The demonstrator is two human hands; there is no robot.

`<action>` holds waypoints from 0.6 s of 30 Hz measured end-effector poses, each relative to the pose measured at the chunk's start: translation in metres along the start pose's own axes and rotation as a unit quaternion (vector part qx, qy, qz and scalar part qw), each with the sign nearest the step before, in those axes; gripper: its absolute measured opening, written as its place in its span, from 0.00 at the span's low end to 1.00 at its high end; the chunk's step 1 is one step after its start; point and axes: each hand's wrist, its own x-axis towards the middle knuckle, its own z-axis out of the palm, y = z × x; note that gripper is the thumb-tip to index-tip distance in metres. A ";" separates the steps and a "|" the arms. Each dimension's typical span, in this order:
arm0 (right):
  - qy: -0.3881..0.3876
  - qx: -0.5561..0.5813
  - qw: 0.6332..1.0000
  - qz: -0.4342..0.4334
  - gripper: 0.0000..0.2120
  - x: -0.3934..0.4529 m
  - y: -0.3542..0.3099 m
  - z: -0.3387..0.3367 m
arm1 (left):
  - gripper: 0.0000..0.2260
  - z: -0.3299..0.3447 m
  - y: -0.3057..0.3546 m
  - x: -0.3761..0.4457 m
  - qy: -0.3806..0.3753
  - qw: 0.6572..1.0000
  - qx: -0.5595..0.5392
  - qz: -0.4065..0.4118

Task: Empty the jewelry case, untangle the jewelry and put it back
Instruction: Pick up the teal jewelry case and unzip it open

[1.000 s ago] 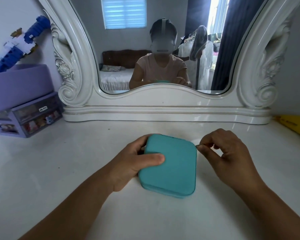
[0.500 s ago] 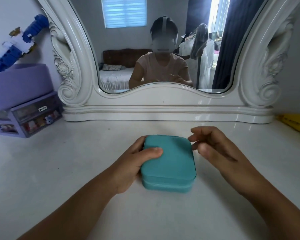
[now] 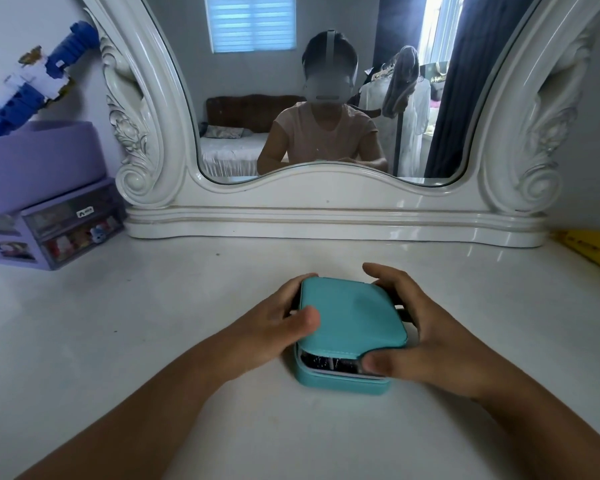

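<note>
A teal jewelry case [image 3: 352,317] lies on the white vanity top [image 3: 153,323] in front of me. Its lid is lifted a little at the near edge, and a dark gap [image 3: 329,363] shows thin chains inside. My left hand [image 3: 271,327] grips the case's left side, thumb on the lid and fingers round the far corner. My right hand [image 3: 420,327] holds the right side, fingers curled over the far right corner and thumb at the near edge under the lid. The rest of the contents is hidden.
A large white carved mirror [image 3: 326,220] stands along the back of the vanity. A purple drawer organiser [image 3: 49,233] with a purple tub and a blue-and-white toy on it sits at the left. A yellow object [image 3: 593,252] lies at the right edge.
My right hand let go of the zipper pull, moved over the case and took hold of its right side. The lid has come up a little at the near edge.
</note>
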 end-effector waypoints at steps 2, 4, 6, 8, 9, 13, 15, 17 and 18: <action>0.000 0.011 1.000 0.007 0.43 0.000 -0.001 -0.002 | 0.55 -0.002 -0.002 -0.001 -0.041 0.999 0.014 -0.033; 0.005 0.014 1.000 0.011 0.41 0.002 0.000 -0.002 | 0.58 -0.001 -0.005 -0.001 -0.050 0.997 0.049 -0.038; 0.024 0.025 0.999 0.009 0.40 0.003 0.001 -0.002 | 0.60 -0.001 -0.006 -0.002 -0.042 0.997 0.053 -0.029; 0.061 0.038 0.997 -0.003 0.39 0.006 0.001 -0.001 | 0.60 -0.001 -0.006 -0.002 -0.033 0.998 0.052 -0.017; 0.084 0.037 0.996 -0.011 0.39 0.007 0.000 0.000 | 0.60 -0.002 -0.006 -0.002 -0.029 0.998 0.059 -0.008; 0.174 0.008 0.985 -0.003 0.46 0.012 -0.003 0.001 | 0.62 -0.002 -0.007 -0.004 -0.022 0.994 0.106 0.031; 0.188 -0.008 0.982 0.008 0.48 0.012 -0.002 0.000 | 0.62 -0.001 -0.008 -0.004 -0.017 0.992 0.118 0.051; 0.193 -0.013 0.981 0.021 0.47 0.013 0.000 0.001 | 0.62 0.001 -0.010 -0.003 -0.022 0.991 0.115 0.071; 0.194 -0.012 0.981 0.024 0.46 0.014 0.001 0.001 | 0.62 0.002 -0.011 -0.002 -0.024 0.990 0.114 0.078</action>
